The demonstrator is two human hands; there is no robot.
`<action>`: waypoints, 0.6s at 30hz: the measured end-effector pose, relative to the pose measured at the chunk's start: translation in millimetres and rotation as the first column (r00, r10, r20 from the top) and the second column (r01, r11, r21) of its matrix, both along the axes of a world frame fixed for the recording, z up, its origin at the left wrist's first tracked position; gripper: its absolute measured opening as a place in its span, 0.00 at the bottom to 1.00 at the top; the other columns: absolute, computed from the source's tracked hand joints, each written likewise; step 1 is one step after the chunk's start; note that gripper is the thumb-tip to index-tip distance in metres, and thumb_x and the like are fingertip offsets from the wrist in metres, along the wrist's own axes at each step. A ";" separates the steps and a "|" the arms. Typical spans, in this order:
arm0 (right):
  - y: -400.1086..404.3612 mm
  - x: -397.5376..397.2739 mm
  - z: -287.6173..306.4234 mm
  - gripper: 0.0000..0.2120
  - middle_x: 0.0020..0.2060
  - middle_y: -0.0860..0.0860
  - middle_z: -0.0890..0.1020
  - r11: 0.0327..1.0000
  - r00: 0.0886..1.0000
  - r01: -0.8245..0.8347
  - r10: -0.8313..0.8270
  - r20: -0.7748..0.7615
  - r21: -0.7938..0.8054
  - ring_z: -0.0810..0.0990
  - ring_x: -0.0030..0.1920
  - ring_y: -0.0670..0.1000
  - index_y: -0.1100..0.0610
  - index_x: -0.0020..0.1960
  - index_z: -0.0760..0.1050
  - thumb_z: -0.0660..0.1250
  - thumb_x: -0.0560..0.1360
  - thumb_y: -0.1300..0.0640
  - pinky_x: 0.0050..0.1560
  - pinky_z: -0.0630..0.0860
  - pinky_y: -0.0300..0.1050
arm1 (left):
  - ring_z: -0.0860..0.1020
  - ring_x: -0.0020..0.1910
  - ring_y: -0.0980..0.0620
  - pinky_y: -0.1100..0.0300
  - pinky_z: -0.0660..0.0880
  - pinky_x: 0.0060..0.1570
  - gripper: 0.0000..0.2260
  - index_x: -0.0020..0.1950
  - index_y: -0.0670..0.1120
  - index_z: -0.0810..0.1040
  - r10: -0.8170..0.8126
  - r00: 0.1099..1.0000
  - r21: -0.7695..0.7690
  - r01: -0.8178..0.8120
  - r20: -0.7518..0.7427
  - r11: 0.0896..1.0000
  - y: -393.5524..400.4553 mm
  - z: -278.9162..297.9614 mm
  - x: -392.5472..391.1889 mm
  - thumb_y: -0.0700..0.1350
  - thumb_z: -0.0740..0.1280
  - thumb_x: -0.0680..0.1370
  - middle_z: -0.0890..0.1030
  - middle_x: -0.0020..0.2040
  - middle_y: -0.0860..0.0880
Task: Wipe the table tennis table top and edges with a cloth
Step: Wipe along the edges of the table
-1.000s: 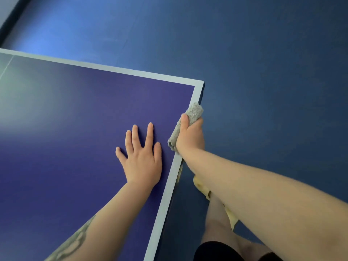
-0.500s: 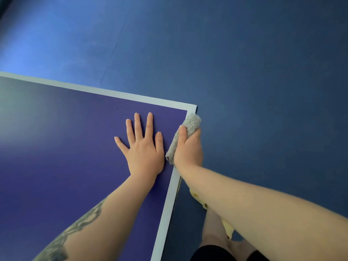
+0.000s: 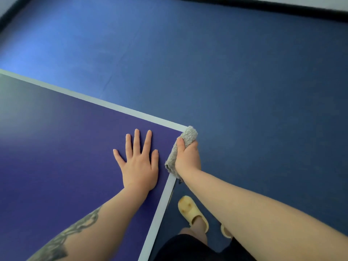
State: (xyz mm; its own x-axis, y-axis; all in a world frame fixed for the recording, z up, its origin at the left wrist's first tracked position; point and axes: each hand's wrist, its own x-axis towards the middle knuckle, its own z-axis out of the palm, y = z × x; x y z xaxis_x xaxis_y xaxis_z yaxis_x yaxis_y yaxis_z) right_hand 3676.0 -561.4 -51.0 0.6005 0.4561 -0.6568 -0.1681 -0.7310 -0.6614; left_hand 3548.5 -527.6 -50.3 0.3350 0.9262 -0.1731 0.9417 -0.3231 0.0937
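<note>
Head view, looking down at one corner of the table — dark blue top with a white border line, filling the lower left of the frame, its corner near the centre. Left hand lies flat on the top just inside the right-hand border, fingers straight and spread, palm down, holding nothing. Tattoo visible on the left forearm at lower left.

Right hand is at the table's right edge, just below the corner. Thumb lies on top, fingers curl over the side and are hidden; it grips a grey cloth. Cloth is bunched, one end sticking out past the hand onto the corner itself, the other end trailing along the border line toward the wrist. Cloth touches the edge; the two hands are close but apart.

Blue floor fills the upper and right of the frame. Yellow slipper on a foot stands on the floor under the right forearm — lower centre.
</note>
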 end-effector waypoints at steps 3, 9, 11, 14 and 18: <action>-5.1 16.1 9.4 0.24 0.62 0.55 0.77 0.995 0.995 -0.099 0.099 0.006 -0.031 0.77 0.60 0.58 0.58 0.67 0.68 0.60 0.81 0.40 0.56 0.72 0.49 | 0.37 0.78 0.50 0.39 0.38 0.74 0.24 0.78 0.61 0.38 0.033 0.999 -0.053 -0.034 -0.031 0.998 -0.4 3.6 3.7 0.57 0.39 0.82 0.41 0.80 0.53; -28.3 61.8 33.2 0.18 0.54 0.52 0.81 0.883 0.877 -0.464 0.469 0.105 -0.072 0.79 0.52 0.54 0.57 0.59 0.74 0.64 0.79 0.44 0.50 0.74 0.46 | 0.35 0.78 0.48 0.40 0.40 0.75 0.25 0.78 0.59 0.36 0.254 0.967 -0.199 -0.249 -0.001 0.948 -22.7 23.1 36.1 0.55 0.44 0.83 0.38 0.80 0.51; -32.9 79.6 39.6 0.16 0.50 0.50 0.80 0.801 0.785 -0.591 0.599 0.159 -0.101 0.77 0.48 0.52 0.55 0.57 0.73 0.64 0.79 0.43 0.46 0.72 0.45 | 0.36 0.78 0.47 0.41 0.40 0.75 0.27 0.79 0.58 0.39 0.351 0.936 -0.234 -0.333 0.038 0.913 -29.7 28.2 53.2 0.55 0.48 0.83 0.39 0.80 0.52; -35.4 107.0 51.3 0.16 0.52 0.49 0.80 0.644 0.594 -0.751 0.756 0.275 -0.149 0.79 0.51 0.53 0.52 0.57 0.72 0.64 0.79 0.41 0.46 0.73 0.47 | 0.38 0.78 0.47 0.43 0.41 0.76 0.27 0.80 0.57 0.47 0.496 0.857 -0.289 -0.444 0.138 0.848 -42.7 36.2 77.4 0.52 0.53 0.82 0.42 0.81 0.52; -25.2 143.5 67.1 0.16 0.53 0.47 0.79 0.452 0.358 -0.873 0.848 0.391 -0.182 0.79 0.53 0.52 0.49 0.60 0.71 0.63 0.78 0.40 0.48 0.75 0.48 | 0.41 0.79 0.48 0.46 0.44 0.76 0.25 0.80 0.56 0.51 0.532 0.833 -0.274 -0.482 0.151 0.832 -66.7 43.2 105.2 0.50 0.53 0.83 0.46 0.81 0.52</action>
